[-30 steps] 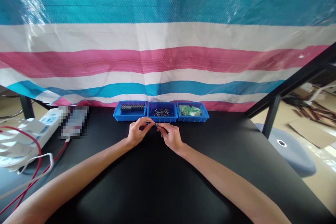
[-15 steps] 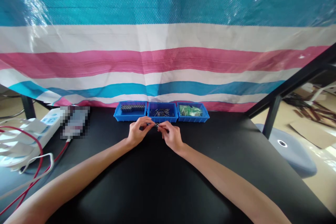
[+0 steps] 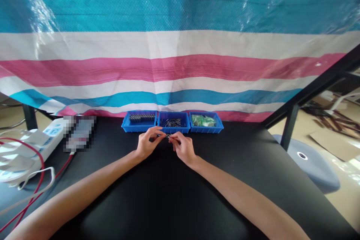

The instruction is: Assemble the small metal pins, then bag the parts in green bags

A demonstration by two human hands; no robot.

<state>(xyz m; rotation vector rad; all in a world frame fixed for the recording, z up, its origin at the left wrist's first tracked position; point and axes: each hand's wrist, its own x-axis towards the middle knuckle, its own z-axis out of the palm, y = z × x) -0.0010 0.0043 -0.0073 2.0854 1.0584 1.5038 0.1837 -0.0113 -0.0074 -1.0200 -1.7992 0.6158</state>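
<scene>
My left hand (image 3: 146, 143) and my right hand (image 3: 182, 147) meet just in front of the middle bin, both closed in a pinch. Between their fingertips is a small dark and shiny metal part (image 3: 167, 135), mostly covered by the fingers; its exact kind is too small to tell. The middle blue bin (image 3: 174, 130) holds loose, thin, screw-like metal pieces (image 3: 173, 122). In the left blue bin (image 3: 139, 129) stand rows of short metal cylinders (image 3: 142, 117). Small packets in clear and green plastic (image 3: 204, 120) lie in the right blue bin (image 3: 207, 130).
The black tabletop (image 3: 157, 198) carries a white power strip (image 3: 53, 131) with plugs, a red cable (image 3: 63, 165) and a blurred-out device (image 3: 80, 133) at left. A striped plastic sheet (image 3: 180, 41) hangs behind the bins. Right of the table stands a grey stool (image 3: 312, 165).
The view has tilted slightly, so the scene sits a little lower. Both hands keep their pinch on the small metal part, with only slight finger movement.
</scene>
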